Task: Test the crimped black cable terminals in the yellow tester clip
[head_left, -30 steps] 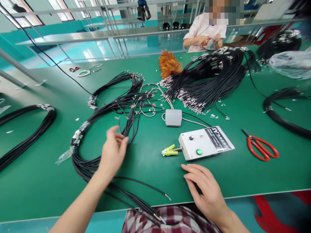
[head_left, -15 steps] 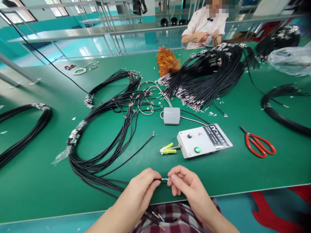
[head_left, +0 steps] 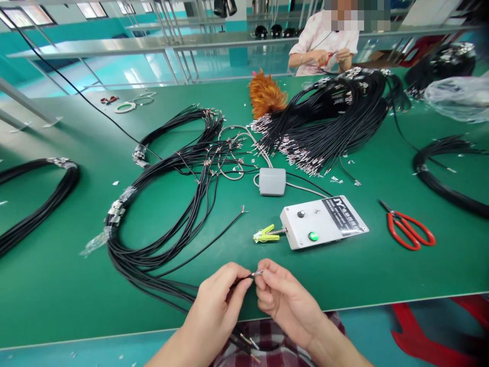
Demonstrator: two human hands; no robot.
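Note:
Near the front edge of the green table, my left hand (head_left: 221,293) pinches a black cable (head_left: 246,278) close to its stripped end. The thin inner wires (head_left: 258,272) stick out toward the right, and the fingertips of my right hand (head_left: 280,288) are closed on them. Just beyond my hands lies a grey-white box (head_left: 301,232) with a knob, a lit green button and a yellow-green clip (head_left: 266,234) on its left side. Coiled black cables (head_left: 153,250) spread out to my left. More cable ends with bare wires (head_left: 248,342) hang over my lap.
Red-handled scissors (head_left: 410,229) lie at the right. Behind the box sit a grey adapter-like block (head_left: 272,182) and a large pile of black cables (head_left: 336,117), with an orange feathery duster (head_left: 265,95) beside it. A co-worker (head_left: 324,48) sits across the table holding a red-handled tool.
My right hand has shifted slightly left and up, nearer my left hand, and its fingers have closed around the wire ends. The view has tilted a little.

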